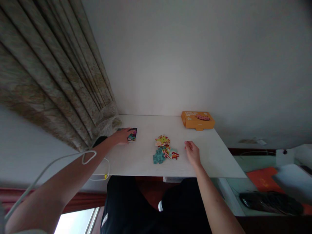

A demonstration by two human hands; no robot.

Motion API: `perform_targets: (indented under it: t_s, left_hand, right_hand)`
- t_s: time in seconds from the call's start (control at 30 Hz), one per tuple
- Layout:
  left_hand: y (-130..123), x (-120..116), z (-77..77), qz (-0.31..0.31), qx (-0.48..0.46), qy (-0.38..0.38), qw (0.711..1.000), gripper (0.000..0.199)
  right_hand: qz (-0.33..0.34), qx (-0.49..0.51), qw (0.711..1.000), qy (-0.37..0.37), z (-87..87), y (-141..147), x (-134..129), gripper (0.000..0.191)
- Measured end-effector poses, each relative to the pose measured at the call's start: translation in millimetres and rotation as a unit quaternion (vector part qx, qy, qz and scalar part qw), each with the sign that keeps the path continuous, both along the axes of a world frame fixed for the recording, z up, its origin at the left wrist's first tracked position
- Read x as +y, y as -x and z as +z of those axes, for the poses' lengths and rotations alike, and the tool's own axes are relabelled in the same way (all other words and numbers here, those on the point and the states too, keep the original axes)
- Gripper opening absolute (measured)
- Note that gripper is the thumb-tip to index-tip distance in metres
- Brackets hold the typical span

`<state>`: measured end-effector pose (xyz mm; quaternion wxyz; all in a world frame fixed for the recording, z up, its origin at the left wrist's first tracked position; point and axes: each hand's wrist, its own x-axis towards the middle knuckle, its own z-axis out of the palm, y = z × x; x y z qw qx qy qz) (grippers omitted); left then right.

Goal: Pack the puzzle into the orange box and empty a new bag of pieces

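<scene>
My left hand reaches to the left part of the white table, its fingers stretched over a dark, colourful picture card. The card appears to lie flat, partly covered by the hand. My right hand rests on the table with its fingers curled in, and nothing shows in it. Between the hands is a loose pile of puzzle pieces: yellow pieces at the back, teal pieces at the front left, and red and white pieces to the right, nearest my right hand.
An orange puzzle box stands at the table's back right, by the wall. Clear plastic wrapping lies at the left beside the curtain. A white cable crosses in front of my left arm. A lower glass shelf with items is right.
</scene>
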<state>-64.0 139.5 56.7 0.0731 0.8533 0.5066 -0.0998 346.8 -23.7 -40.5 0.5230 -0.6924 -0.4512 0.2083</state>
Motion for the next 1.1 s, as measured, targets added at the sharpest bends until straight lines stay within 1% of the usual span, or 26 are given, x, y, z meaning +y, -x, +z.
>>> perform_targets:
  t_s: [0.03, 0.07, 0.1, 0.17, 0.23, 0.33, 0.47, 0.5, 0.6, 0.63, 0.7, 0.73, 0.77, 0.8, 0.83, 0.87, 0.93, 0.97, 1.0, 1.07, 1.1]
  left_hand:
    - [-1.1, -1.4, -7.5, -0.003, 0.029, 0.022, 0.999, 0.096]
    - [-1.0, -2.0, -14.0, 0.001, 0.055, 0.038, 0.998, 0.104]
    - [-0.2, -2.1, -19.2, 0.011, 0.072, 0.048, 0.996, 0.107]
    - [2.2, -1.5, -25.5, 0.029, 0.084, 0.046, 0.995, 0.104]
    - [3.7, -1.7, -26.6, 0.03, 0.081, 0.032, 0.996, 0.096]
    - [1.1, -5.7, -21.2, 0.036, 0.06, -0.01, 0.998, 0.082]
    - [-9.8, -12.7, -7.0, 0.095, 0.029, -0.091, 0.991, 0.046]
    - [-13.2, -14.0, -2.9, 0.113, 0.025, -0.11, 0.987, 0.042]
    - [-24.4, -18.1, 8.2, 0.141, 0.011, -0.159, 0.977, 0.043]
    - [-28.9, -20.3, 10.9, 0.147, -0.007, -0.176, 0.973, 0.044]
    - [-39.6, -27.2, 13.5, 0.165, -0.085, -0.199, 0.962, 0.044]
    - [-46.0, -32.2, 13.2, 0.178, -0.15, -0.204, 0.951, 0.042]
    - [-53.2, -38.3, 11.7, 0.195, -0.23, -0.204, 0.931, 0.04]
    - [-61.1, -45.5, 9.2, 0.214, -0.319, -0.198, 0.902, 0.037]
    - [-69.6, -53.9, 5.9, 0.232, -0.409, -0.189, 0.862, 0.036]
    - [-78.4, -63.3, 1.9, 0.254, -0.499, -0.181, 0.808, 0.036]
    - [-96.1, -84.1, -6.6, 0.282, -0.656, -0.139, 0.686, 0.037]
    - [-104.3, -95.0, -10.7, 0.293, -0.715, -0.105, 0.626, 0.037]
    - [-111.6, -105.8, -14.5, 0.299, -0.758, -0.058, 0.576, 0.037]
    - [-123.1, -125.8, -20.7, 0.307, -0.807, 0.034, 0.503, 0.036]
    - [-127.4, -134.6, -23.0, 0.316, -0.818, 0.072, 0.475, 0.035]
  right_hand:
    - [-0.001, 0.0, 1.0, -0.001, 0.5, 0.2, -0.3, 0.065]
    - [-0.002, 0.0, 1.0, -0.002, 1.0, 0.5, -0.7, 0.064]
    - [-0.002, 0.0, 1.0, -0.003, 1.4, 0.7, -1.1, 0.064]
    - [0.002, 0.003, 1.0, -0.005, 1.8, 0.9, -1.7, 0.063]
    - [0.006, 0.003, 1.0, -0.007, 1.7, 0.8, -1.9, 0.062]
    - [0.005, 0.0, 1.0, -0.011, 1.1, 0.3, -1.6, 0.062]
    - [0.002, -0.002, 1.0, -0.013, 0.8, 0.2, -1.5, 0.062]
    - [0.0, -0.003, 1.0, -0.012, 1.1, 0.4, -1.6, 0.062]
    - [-0.001, -0.004, 1.0, -0.01, 2.2, 0.9, -2.0, 0.062]
    - [-0.001, -0.005, 1.0, -0.01, 2.6, 1.1, -2.0, 0.062]
    - [-0.002, -0.007, 1.0, -0.011, 3.1, 1.3, -2.3, 0.062]
    - [-0.003, -0.008, 1.0, -0.012, 3.2, 1.4, -2.5, 0.062]
    - [-0.004, -0.009, 1.0, -0.015, 3.2, 1.4, -2.9, 0.062]
    - [-0.003, -0.009, 1.0, -0.017, 3.0, 1.4, -3.3, 0.062]
    - [-0.001, -0.007, 1.0, -0.021, 2.9, 1.3, -3.8, 0.062]
    - [0.001, -0.002, 1.0, -0.024, 2.7, 1.1, -4.2, 0.061]
    - [0.008, 0.019, 0.999, -0.025, 3.2, 0.9, -4.6, 0.062]
    - [0.009, 0.037, 0.999, -0.024, 4.1, 1.2, -4.7, 0.062]
    - [0.008, 0.056, 0.998, -0.024, 5.8, 2.2, -4.9, 0.062]
    - [-0.006, 0.082, 0.996, -0.033, 12.2, 7.3, -6.6, 0.062]
    - [-0.014, 0.081, 0.996, -0.043, 17.3, 12.2, -8.7, 0.061]
